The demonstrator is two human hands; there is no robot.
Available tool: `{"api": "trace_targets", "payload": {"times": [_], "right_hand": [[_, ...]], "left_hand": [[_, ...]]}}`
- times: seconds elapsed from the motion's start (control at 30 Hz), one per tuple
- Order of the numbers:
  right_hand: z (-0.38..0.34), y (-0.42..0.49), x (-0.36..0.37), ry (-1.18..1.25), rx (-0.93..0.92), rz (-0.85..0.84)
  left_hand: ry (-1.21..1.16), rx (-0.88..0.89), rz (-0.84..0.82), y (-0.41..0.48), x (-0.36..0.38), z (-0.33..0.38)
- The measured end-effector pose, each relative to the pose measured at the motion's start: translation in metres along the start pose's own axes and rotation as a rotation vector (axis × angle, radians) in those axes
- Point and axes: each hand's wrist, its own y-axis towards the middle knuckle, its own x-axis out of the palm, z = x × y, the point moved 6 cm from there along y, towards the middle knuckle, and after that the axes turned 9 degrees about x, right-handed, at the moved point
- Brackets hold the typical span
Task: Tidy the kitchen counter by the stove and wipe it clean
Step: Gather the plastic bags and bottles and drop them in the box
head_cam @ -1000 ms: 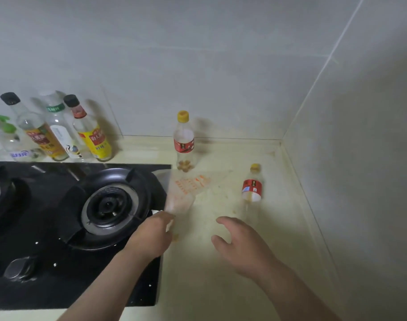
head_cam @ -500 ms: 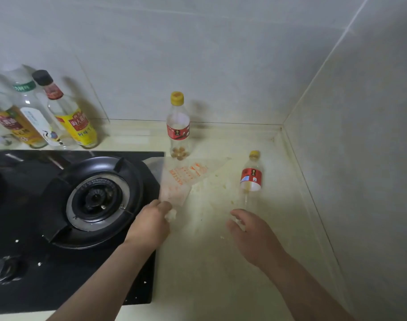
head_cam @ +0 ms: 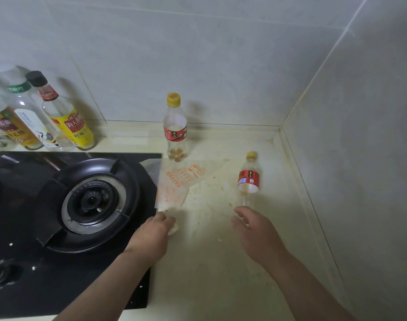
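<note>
The counter (head_cam: 211,262) is pale yellow, stained and flecked with crumbs, occupying the centre and lower right of the frame; it meets the tiled walls in a corner at upper right.

A clear plastic bag (head_cam: 177,179) with orange print lies at frame centre, beside the right edge of the black gas stove (head_cam: 82,205), its upper left corner overlapping the stove edge. Its long axis runs from the narrow lower end near the left hand toward the upper right, where it widens.

The left hand (head_cam: 155,230) is closed, fingers pinching the bag's narrow lower end.

A small bottle (head_cam: 248,179) with yellow cap and red label lies tilted right of centre, its cap pointing toward the top of the frame and its base toward the right hand (long axis near vertical in the picture). The right hand (head_cam: 255,230) is at that base with fingers loosely curled and parted; whether they touch the bottle cannot be told.

A second yellow-capped bottle (head_cam: 175,130) stands upright near the back wall, just above the bag. Three taller condiment bottles (head_cam: 58,117) stand at upper left, behind the stove.
</note>
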Motion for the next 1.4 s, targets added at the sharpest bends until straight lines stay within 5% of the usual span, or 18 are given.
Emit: {"api": "trace_targets", "payload": {"times": [0.43, 0.57, 0.9, 1.1, 1.4], "right_hand": [[0.016, 0.019, -0.024, 0.05, 0.016, 0.279], [0.014, 0.045, -0.031, -0.01, 0.105, 0.347], [0.029, 0.091, -0.006, 0.11, 0.43, 0.217], [0.031, 0.092, -0.005, 0.182, 0.438, 0.239], [0.02, 0.076, -0.016, 0.477, 0.307, 0.201]], "left_hand": [[-0.226, 0.097, 0.265, 0.019, -0.034, 0.003], [-0.229, 0.043, 0.223, 0.05, -0.053, 0.008], [-0.2, -0.144, -0.003, 0.104, -0.038, -0.001], [-0.067, -0.199, 0.065, 0.107, -0.045, -0.002], [-0.206, -0.143, 0.261, 0.079, -0.064, -0.002]]}}
